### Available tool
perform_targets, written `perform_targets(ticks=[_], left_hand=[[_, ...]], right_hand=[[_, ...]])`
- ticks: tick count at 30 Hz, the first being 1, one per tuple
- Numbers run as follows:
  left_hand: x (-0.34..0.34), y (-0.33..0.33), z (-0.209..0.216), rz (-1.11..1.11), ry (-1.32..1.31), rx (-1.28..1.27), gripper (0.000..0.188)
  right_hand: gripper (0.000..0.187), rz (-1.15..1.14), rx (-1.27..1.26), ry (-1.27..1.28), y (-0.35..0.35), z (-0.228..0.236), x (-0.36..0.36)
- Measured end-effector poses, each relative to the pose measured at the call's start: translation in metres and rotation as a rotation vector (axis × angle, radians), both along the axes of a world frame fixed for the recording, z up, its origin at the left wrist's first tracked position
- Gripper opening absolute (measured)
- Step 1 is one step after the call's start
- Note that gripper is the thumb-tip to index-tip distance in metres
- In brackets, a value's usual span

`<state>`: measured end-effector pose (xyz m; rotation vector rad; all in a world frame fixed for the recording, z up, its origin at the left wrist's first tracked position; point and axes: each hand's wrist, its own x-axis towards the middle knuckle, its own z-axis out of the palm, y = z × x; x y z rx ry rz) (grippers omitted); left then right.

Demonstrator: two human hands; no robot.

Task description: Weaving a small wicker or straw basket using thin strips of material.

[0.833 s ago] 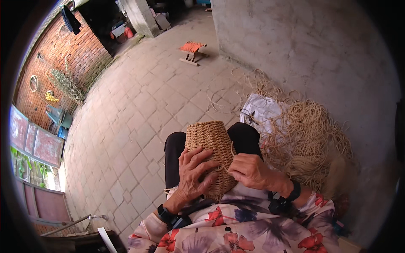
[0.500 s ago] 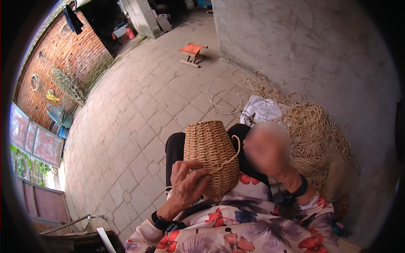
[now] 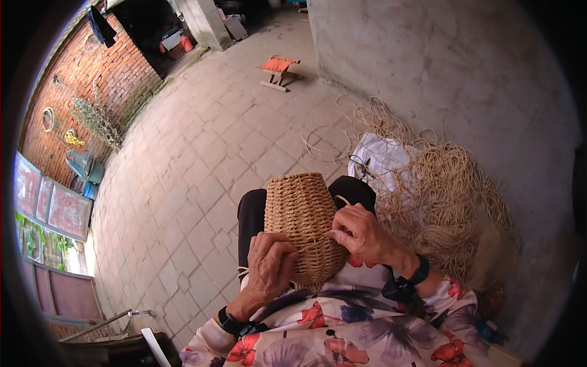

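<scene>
A tan woven basket (image 3: 298,208) lies across my lap, its narrower end pointing away from me. My left hand (image 3: 267,264) presses against its near left side with the fingers curled, gripping it. At the basket's right side is my right hand (image 3: 362,235), thumb and fingers pinched together at the weave. A short bit of cord (image 3: 342,199) sticks out just above the right knuckles; the rest of it is hidden by that hand.
To my right, a big tangled heap of pale cord (image 3: 455,196) lies beside a white sack (image 3: 382,160) with a dark tool (image 3: 363,170) on it. A grey wall (image 3: 446,67) rises behind. Farther off stands a low folding stool (image 3: 278,68) with an orange seat.
My right hand has come down and left from beside the basket to its side, covering the cord loop that stood out there. My left hand stays on the basket.
</scene>
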<state>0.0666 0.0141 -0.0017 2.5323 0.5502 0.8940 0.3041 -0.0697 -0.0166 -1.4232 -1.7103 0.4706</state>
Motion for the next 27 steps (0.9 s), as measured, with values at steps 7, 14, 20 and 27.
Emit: perform_targets(ticks=[7,14,20,27], left_hand=[[-0.004,0.000,0.002,-0.034,-0.040,-0.036,0.019],[-0.001,0.001,0.016,-0.007,0.048,0.051,0.017],[-0.006,0.011,0.015,-0.115,0.075,-0.196,0.007],[-0.015,0.011,0.039,-0.075,0.122,-0.354,0.010]], right_hand=[[0.013,-0.173,0.329,-0.053,-0.003,0.012,0.011],[0.011,-0.254,0.388,0.178,-0.013,0.041,0.013],[0.013,-0.114,0.374,0.005,-0.005,0.033,0.009],[0.015,-0.146,0.435,-0.074,0.001,0.036,-0.001]])
